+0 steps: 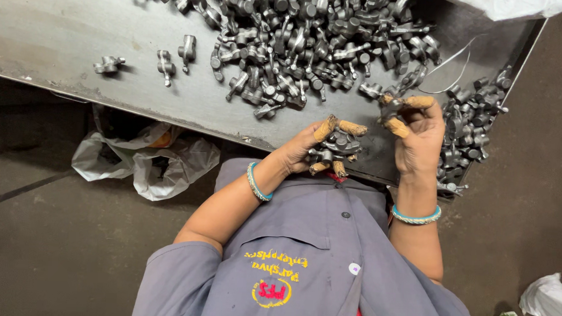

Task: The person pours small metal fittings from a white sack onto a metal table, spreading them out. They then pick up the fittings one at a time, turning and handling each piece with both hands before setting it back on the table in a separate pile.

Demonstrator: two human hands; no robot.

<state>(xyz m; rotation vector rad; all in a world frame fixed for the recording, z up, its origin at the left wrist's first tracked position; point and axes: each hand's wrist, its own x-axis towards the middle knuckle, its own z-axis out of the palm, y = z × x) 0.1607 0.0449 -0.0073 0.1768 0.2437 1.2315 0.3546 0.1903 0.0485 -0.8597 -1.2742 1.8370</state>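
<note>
**Metal pieces in both hands, just off the near side of the big heap**

Metal pieces are the story here, small dark grey forgings. The big heap [297, 40] sprawls over the far part of the steel table [61, 26], and everything is placed from it. Both hands sit on the heap's near side, over the table's edge, close to the person's chest.

The left hand [300, 152] is cupped and curled round a handful [342, 143] of several pieces, with capped fingertips closed in around the clump. It is the hand lying farther from the heap.

The right hand [422, 141] is raised and nearer the heap's near-right fringe. Its thumb and fingertips are pinched narrow on a single piece [390, 107], held upward towards the heap. That piece is too small and too covered by the fingers to tell how its long axis runs.

The two hands are near each other but apart, the handful just left of the pinched piece.

To the heap's right, beyond the right hand, lies a smaller side pile [475, 121]. To the heap's left, a few stray pieces [166, 63] lie apart on bare steel.
</note>
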